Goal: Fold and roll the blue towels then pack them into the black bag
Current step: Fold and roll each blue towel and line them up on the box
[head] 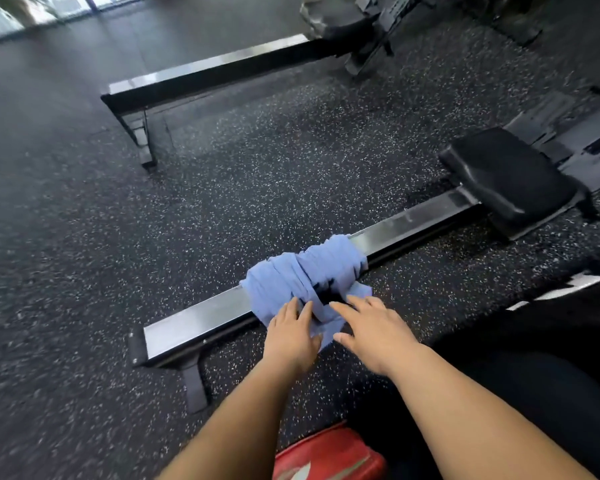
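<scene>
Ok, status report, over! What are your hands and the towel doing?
Both hands open: left hand and right hand, fingers straight, at the blue towel. Towel bunched over the metal rail, not folded yet. Nothing blocking it.

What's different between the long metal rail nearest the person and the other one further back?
The near silver-topped metal rail carries bunched blue towels draped across it, with the left hand and right hand at the cloth; the far silver-topped metal rail has nothing on its top. The near rail's black padded seat shows sharply; the far rail's black seat is blurred. Both have black sides and lie roughly parallel on the speckled dark floor.
</scene>
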{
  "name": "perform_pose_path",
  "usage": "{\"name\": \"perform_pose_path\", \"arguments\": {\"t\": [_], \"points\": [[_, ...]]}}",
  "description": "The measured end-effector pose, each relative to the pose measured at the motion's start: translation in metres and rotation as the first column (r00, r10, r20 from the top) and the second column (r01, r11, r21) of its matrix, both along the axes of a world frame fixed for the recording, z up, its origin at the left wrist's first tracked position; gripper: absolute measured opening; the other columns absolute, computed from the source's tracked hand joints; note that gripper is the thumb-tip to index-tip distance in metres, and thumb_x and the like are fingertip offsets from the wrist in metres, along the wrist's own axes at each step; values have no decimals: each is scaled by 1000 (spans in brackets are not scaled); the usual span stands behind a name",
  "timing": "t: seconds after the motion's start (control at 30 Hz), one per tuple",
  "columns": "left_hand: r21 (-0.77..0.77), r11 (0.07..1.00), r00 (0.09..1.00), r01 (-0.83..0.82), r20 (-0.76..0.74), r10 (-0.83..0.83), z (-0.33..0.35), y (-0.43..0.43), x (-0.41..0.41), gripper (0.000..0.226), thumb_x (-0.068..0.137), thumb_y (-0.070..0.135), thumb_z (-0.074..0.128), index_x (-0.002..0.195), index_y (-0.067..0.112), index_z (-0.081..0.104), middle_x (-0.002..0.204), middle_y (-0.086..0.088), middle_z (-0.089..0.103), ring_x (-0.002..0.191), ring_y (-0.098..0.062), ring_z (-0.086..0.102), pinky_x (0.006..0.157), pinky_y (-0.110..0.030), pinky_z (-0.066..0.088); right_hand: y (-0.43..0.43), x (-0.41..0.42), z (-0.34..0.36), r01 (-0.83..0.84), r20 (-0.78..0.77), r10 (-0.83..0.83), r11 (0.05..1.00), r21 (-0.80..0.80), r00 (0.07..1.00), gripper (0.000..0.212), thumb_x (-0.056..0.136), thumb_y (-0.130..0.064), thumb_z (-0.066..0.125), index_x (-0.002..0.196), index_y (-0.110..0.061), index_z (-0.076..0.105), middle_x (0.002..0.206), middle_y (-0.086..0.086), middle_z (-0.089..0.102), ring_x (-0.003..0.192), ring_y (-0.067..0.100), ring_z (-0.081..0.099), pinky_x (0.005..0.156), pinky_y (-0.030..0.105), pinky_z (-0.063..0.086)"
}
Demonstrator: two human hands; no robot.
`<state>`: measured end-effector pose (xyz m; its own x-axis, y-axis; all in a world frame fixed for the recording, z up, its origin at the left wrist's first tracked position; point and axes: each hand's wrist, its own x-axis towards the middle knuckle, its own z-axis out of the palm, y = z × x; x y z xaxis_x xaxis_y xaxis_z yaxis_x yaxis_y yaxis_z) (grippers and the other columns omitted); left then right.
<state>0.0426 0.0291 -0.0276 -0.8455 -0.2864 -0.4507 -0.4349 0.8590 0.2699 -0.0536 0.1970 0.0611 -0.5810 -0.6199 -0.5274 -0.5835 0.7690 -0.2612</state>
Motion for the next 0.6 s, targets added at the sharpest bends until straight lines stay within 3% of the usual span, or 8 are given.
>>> {"name": "perform_pose_path", "arguments": {"t": [0.3,0.6], "points": [[41,993,994,-106,-12,107,-15,-15,-33,72,98,35,58,163,37,28,172,-16,9,150,-36,27,117,-46,36,-16,-20,-32,19,101,-19,1000,-1,995,63,107,-55,42,163,-43,16,173,-7,12,156,24,16,122,50,29],[155,942,948,-297,-73,311,-25,-29,-45,75,94,31,63,161,17,35,167,0,30,142,-32,37,117,-43,38,-26,-30,-47,43,114,-40,999,-23,993,59,108,-51,40,163,-41,19,171,-8,16,154,24,20,119,50,33]]}}
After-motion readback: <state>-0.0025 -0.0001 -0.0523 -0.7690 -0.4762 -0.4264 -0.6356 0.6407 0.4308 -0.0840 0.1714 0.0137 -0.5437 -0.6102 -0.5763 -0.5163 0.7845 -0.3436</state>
